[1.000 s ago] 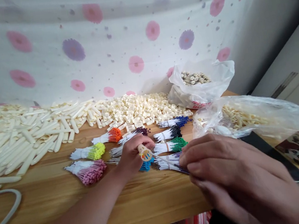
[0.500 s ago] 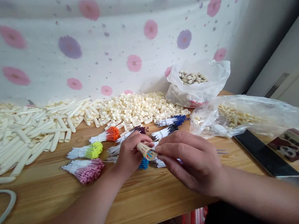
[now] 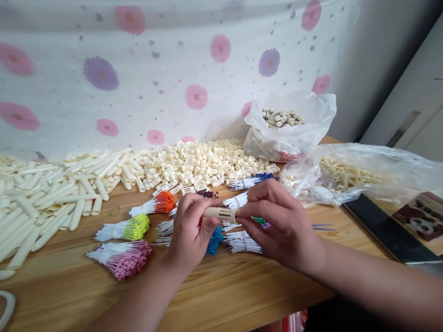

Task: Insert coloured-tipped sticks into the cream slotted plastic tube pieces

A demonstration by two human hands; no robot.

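Observation:
My left hand (image 3: 190, 231) and my right hand (image 3: 278, 222) meet over the wooden table (image 3: 79, 293), both pinching one small cream slotted plastic tube (image 3: 220, 214) that lies level between the fingertips. Under and around the hands lie bundles of thin white sticks with coloured tips: orange (image 3: 158, 204), yellow (image 3: 128, 229), pink (image 3: 119, 255), blue (image 3: 214, 241), dark blue (image 3: 253, 180). A white-and-purple bundle (image 3: 243, 241) lies just below my right hand.
A heap of small cream slotted caps (image 3: 200, 164) and a pile of long cream tubes (image 3: 22, 206) fill the back and left. Two clear bags of cream parts (image 3: 289, 124) (image 3: 353, 173) stand at the right, beside a dark flat slab (image 3: 389, 231). A flowered cloth (image 3: 144, 78) hangs behind.
My right hand moved in from the near right to the cream tube and now pinches its end. The tube has turned from pointing toward me to lying level. The left hand stayed put.

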